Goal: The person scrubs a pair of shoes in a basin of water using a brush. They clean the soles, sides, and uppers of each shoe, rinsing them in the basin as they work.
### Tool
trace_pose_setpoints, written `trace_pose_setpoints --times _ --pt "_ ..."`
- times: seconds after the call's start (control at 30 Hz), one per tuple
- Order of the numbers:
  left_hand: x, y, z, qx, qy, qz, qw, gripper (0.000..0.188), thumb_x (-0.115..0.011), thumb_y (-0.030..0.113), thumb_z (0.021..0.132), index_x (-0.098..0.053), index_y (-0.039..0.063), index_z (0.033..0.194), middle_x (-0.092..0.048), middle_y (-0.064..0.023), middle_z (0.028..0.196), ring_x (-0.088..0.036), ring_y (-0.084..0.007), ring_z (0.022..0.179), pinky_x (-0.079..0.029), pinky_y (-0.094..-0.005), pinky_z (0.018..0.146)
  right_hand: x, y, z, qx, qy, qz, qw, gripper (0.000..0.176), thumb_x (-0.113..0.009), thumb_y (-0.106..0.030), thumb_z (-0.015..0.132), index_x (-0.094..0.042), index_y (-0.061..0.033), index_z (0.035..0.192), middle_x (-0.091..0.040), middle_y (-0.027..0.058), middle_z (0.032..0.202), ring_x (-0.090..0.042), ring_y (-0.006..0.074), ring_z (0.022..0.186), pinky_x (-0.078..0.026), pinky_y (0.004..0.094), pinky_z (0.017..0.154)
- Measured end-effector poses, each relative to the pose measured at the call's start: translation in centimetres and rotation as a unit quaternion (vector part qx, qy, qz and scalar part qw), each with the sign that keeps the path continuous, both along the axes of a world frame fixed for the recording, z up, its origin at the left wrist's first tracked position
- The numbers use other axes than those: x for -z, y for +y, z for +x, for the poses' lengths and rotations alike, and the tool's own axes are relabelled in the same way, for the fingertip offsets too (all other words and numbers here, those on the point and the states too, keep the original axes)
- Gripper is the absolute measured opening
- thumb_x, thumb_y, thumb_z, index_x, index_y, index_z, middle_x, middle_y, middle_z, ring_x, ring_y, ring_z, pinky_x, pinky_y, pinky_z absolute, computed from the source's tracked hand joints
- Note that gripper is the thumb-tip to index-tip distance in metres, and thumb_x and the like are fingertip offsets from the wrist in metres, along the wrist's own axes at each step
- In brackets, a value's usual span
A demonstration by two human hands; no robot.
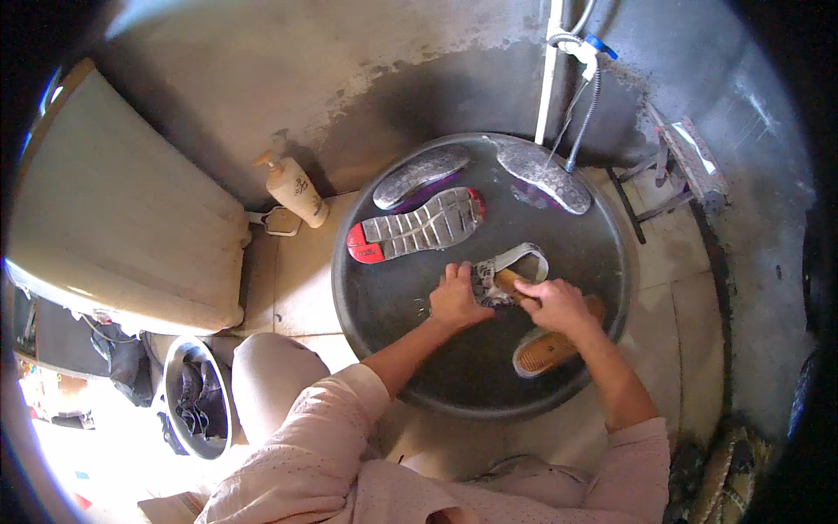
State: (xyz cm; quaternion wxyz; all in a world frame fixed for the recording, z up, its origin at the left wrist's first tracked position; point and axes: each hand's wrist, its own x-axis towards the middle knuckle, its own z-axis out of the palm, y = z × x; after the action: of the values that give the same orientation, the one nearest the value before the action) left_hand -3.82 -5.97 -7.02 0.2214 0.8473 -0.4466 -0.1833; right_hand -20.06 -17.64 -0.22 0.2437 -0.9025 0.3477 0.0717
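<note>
My left hand (458,301) holds down a strappy sandal (486,278) with a pale strap and dark-patterned parts, on the floor of a round dark tub (452,367). In my right hand (560,306) is a wooden-handled brush (512,283), its head against the sandal; its bristles are hidden. Partly beneath my right forearm lies a tan-soled slipper (543,354). A shoe (422,226) rests sole up beyond my left hand, grey with red ends. Two grey-soled shoes (422,173) with purple edges lean along the far rim, one left and one right.
A tap (589,52) with a blue handle lets a thin stream fall at the tub's far right. Beside the tub are a pump bottle (298,193), a small stool (687,157) and a large pale appliance (131,203). A metal basin (229,419) holds dark items near my knee.
</note>
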Motion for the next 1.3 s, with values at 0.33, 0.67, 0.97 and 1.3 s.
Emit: trace_pose_setpoints --times 0.33,0.67,0.97,1.3 --pt "0.2 -1.0 -0.2 -0.033 0.008 -0.028 0.999 0.090 -0.083 0.034 0.051 -0.040 0.011 0.127 -0.046 -0.0159 0.117 -0.055 -0.0366 0.104 -0.051 -0.0469 0.080 2.2 2.1 1.1 0.098 0.081 -0.075 0.989 0.051 -0.052 -0.027 0.087 -0.042 -0.0221 0.137 -0.062 0.0227 0.101 -0.061 0.0410 0.092 -0.047 0.0500 0.081" --pt "0.0 -0.9 1.2 -0.046 0.023 -0.017 0.999 0.089 -0.082 0.033 0.052 -0.040 0.014 0.128 -0.045 -0.0132 0.113 -0.055 -0.0344 0.104 -0.052 -0.0466 0.077 1.6 0.4 1.2 0.051 0.088 -0.146 0.984 0.047 -0.053 -0.031 0.088 -0.048 -0.0210 0.133 -0.062 0.0179 0.105 -0.064 0.0364 0.086 -0.050 0.0448 0.075" --pt "1.7 -0.7 1.2 -0.091 0.011 -0.051 0.994 0.092 -0.083 0.038 0.051 -0.039 0.013 0.128 -0.047 -0.0154 0.116 -0.056 -0.0358 0.102 -0.051 -0.0468 0.078 0.3 3.2 2.4 0.074 0.039 0.001 0.996 0.044 -0.052 -0.031 0.088 -0.050 -0.0240 0.131 -0.062 0.0210 0.106 -0.061 0.0405 0.094 -0.048 0.0477 0.082" --pt "0.7 -1.1 -0.5 -0.046 0.040 -0.009 0.998 0.091 -0.082 0.034 0.051 -0.039 0.011 0.127 -0.044 -0.0150 0.116 -0.055 -0.0374 0.104 -0.051 -0.0467 0.079 3.5 -0.2 0.4 0.057 0.124 -0.170 0.976 0.045 -0.051 -0.026 0.089 -0.044 -0.0165 0.132 -0.064 0.0214 0.091 -0.064 0.0377 0.085 -0.049 0.0500 0.074"
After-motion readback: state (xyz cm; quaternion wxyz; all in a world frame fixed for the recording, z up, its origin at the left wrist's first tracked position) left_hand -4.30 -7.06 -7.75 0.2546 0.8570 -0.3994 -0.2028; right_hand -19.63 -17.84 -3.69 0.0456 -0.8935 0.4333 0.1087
